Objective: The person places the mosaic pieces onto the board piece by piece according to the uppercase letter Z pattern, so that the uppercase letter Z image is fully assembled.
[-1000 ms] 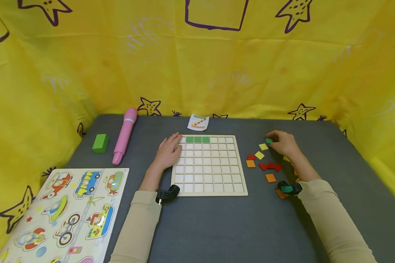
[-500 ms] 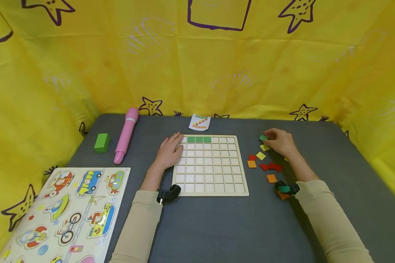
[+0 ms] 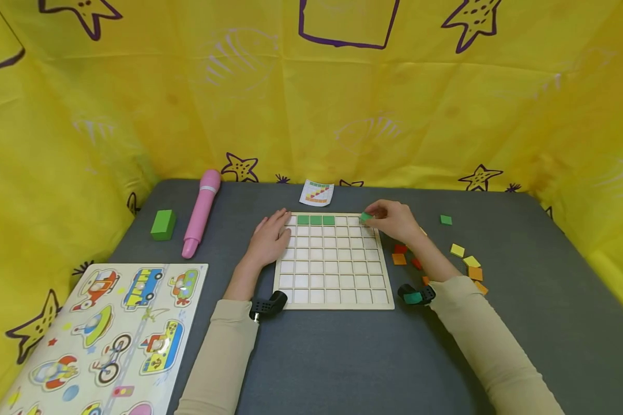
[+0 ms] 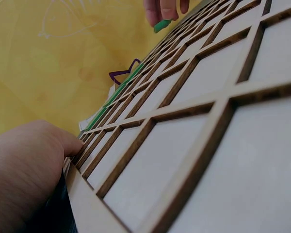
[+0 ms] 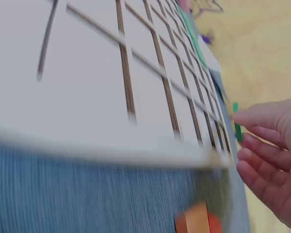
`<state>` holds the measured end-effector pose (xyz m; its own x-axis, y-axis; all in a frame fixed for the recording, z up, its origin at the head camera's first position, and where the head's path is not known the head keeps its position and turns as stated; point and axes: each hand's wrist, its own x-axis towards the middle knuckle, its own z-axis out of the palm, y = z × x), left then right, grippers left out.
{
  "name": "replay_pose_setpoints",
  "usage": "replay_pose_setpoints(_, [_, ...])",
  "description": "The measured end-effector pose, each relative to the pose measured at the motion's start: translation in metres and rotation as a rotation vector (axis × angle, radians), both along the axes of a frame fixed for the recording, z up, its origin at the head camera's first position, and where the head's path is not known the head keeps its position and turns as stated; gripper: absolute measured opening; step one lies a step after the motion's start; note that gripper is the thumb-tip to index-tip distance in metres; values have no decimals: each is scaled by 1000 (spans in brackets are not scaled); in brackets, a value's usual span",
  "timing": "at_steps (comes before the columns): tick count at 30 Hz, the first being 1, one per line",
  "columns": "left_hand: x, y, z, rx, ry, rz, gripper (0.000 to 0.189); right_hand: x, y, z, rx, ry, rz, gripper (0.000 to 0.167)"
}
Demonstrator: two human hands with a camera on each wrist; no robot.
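Observation:
A wooden grid board (image 3: 334,307) with white squares lies mid-table. Three green square tiles (image 3: 315,220) sit side by side in its top row. My left hand (image 3: 267,239) rests on the board's upper left edge, fingers extended. Between thumb and fingertips, my right hand (image 3: 394,221) pinches another green tile (image 3: 366,217) over the board's top right corner. In the right wrist view this green tile (image 5: 237,122) stands on edge in the fingers, beyond the grid. The left wrist view shows the same tile (image 4: 162,25) hanging just above the squares.
Red, orange and yellow tiles (image 3: 457,250) lie right of the board, some under the right forearm; one green tile (image 3: 446,219) lies behind them. A pattern card (image 3: 316,193) stands behind the board. Leftward are a pink microphone-like stick (image 3: 201,213), green block (image 3: 163,225) and picture puzzle (image 3: 187,300).
My right hand has picked up a green tile from the right side and carried it left to the board's top right corner. The left hand keeps its place on the board.

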<state>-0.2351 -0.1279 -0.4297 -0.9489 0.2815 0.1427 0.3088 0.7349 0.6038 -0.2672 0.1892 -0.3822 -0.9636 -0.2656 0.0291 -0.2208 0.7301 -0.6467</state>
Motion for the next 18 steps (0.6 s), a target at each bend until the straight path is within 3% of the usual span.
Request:
replay_pose_setpoints(10, [1, 0, 1, -8, 3, 2, 50, -4, -41, -2, -4, 50, 184, 18])
replay_pose_setpoints(18, [1, -1, 0, -6, 3, 0, 50, -7, -44, -9, -11, 86, 205, 18])
